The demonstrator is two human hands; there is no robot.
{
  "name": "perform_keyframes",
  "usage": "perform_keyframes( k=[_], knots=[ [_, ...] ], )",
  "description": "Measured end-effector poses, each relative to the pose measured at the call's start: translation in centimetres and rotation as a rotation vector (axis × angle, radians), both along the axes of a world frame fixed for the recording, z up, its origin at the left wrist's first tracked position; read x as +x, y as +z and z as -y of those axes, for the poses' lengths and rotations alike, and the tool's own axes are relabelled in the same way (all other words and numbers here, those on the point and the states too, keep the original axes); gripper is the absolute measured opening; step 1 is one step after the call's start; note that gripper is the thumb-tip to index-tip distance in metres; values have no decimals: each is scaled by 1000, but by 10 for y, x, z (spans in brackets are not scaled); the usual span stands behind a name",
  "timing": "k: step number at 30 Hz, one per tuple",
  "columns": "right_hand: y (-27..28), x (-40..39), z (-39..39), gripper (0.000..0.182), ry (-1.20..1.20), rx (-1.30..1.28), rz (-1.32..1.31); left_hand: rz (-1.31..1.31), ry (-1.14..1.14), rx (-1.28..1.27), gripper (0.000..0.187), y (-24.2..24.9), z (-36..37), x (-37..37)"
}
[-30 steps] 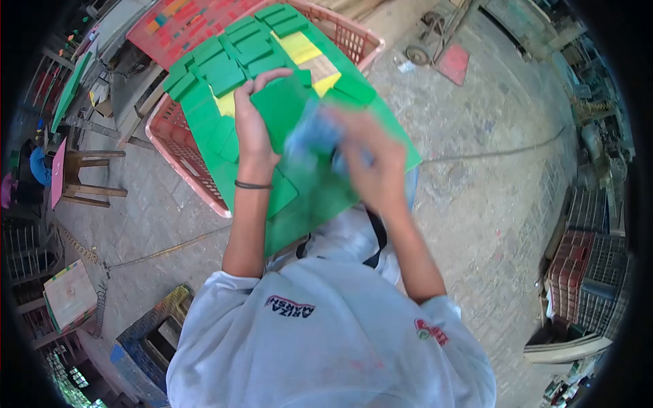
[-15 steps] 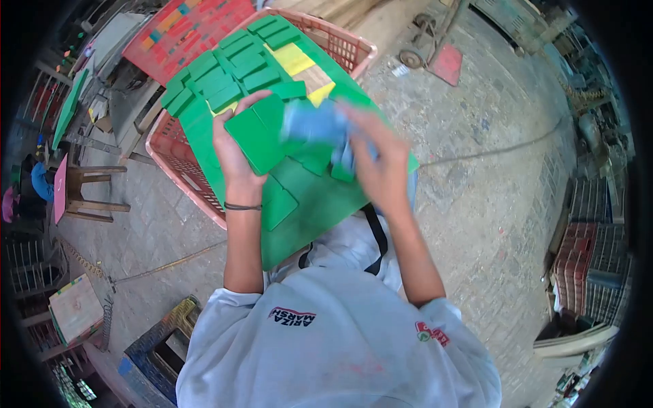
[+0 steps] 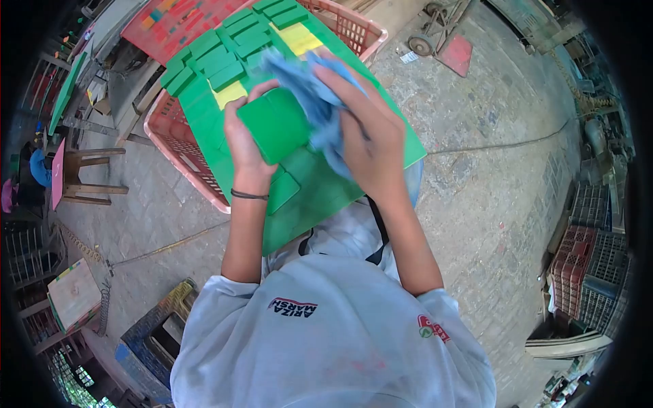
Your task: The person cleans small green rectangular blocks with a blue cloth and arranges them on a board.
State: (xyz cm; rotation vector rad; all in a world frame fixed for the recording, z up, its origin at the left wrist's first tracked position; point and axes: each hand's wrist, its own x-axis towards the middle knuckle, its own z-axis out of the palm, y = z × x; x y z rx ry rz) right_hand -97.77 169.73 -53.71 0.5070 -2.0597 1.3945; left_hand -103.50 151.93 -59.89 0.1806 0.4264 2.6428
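Note:
My left hand (image 3: 246, 139) is closed round the left side of a green block (image 3: 274, 126), its flat face turned up. In my right hand (image 3: 371, 136) is a crumpled blue cloth (image 3: 318, 102), which lies against the right edge of that block. Both hands are above a green board (image 3: 320, 207). Several green blocks (image 3: 221, 64) stand in rows on the board's far part, beside yellow patches (image 3: 299, 39). Another green piece (image 3: 282, 190) lies under my left wrist.
A pink plastic crate (image 3: 166, 129) is under the board. Beyond it is a red panel (image 3: 180, 30) with coloured pieces. At the left stands a wooden stool (image 3: 92, 177); stacked crates (image 3: 585, 255) are at the right. A cable (image 3: 490, 147) crosses the floor.
My right hand and the cloth have moved up over the block's right side. The block in my left hand has shifted slightly right and turned.

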Motion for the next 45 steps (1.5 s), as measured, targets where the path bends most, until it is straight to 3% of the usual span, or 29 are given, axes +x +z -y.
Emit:
perform_keyframes(
  k=[2, 3, 5, 7, 8, 9, 10, 12, 15, 17, 19, 21, 22, 25, 27, 30, 35, 37, 38, 40, 42, 45],
  knots=[
    [-24, -10, 34, 47, -23, 138, -78, 168, 505, -721, 58, 12, -30, 6],
    [-38, -12, 45, 47, -40, 274, -164, 166, 501, -723, 58, 11, -25, 5],
    [-60, 6, 47, 46, 42, 245, -110, -2, 220, -432, 56, 3, -4, -1],
    [-62, 18, 41, 46, 136, 217, -67, -12, 214, -338, 56, -4, 14, -7],
    [-60, 31, 33, 43, 245, 142, 139, 3, 184, -258, 56, -10, 21, -1],
    [-57, 37, 23, 40, 353, 69, 333, 10, 185, -262, 56, -8, 23, 1],
    [-53, 36, 17, 40, 357, 67, 334, 42, 271, -247, 56, -1, 25, 0],
    [-42, 38, 7, 36, 290, -215, 429, 8, 326, -286, 55, 8, 32, 2],
    [-25, 31, -18, 32, 241, -273, 421, 1, 325, -245, 55, 15, 28, 12],
    [-31, 26, -39, 27, 449, -196, 370, 13, 398, -312, 53, 20, 18, 22],
    [-33, 31, -36, 24, 487, -219, 518, 36, 471, -378, 52, 20, 3, 35],
    [-21, 42, -6, 54, 112, 98, 546, -41, 605, -505, 53, 15, -14, 51],
    [-27, 46, 2, 93, 109, 162, 644, -34, 615, -509, 53, 11, -25, 60],
    [-38, 54, 13, 103, 123, 247, 687, -45, 653, -621, 53, 3, -42, 76],
    [-49, 55, 8, 103, 136, 311, 655, 39, 563, -594, 53, 0, -43, 81],
    [-60, 57, 8, 86, 116, 221, 591, 70, 510, -644, 54, -9, -42, 89],
    [-59, 57, 1, 76, 100, 219, 584, -3, 327, -701, 55, -7, -21, 89],
    [-52, 54, -5, 71, 95, 193, 586, -791, 230, -1149, 66, -6, 8, 76],
    [-50, 53, -9, 74, 139, 261, 569, -794, 227, -1151, 66, -1, 17, 71],
    [-42, 51, -12, 78, 185, 329, 555, -996, -77, -1363, 81, 16, 30, 64],
    [-33, 47, -13, 79, 273, 375, 653, -1059, -144, -1458, 82, 27, 35, 63],
    [-26, 40, -13, 79, 319, 399, 585, -1192, -212, -1603, 83, 44, 35, 59]
  ],
)
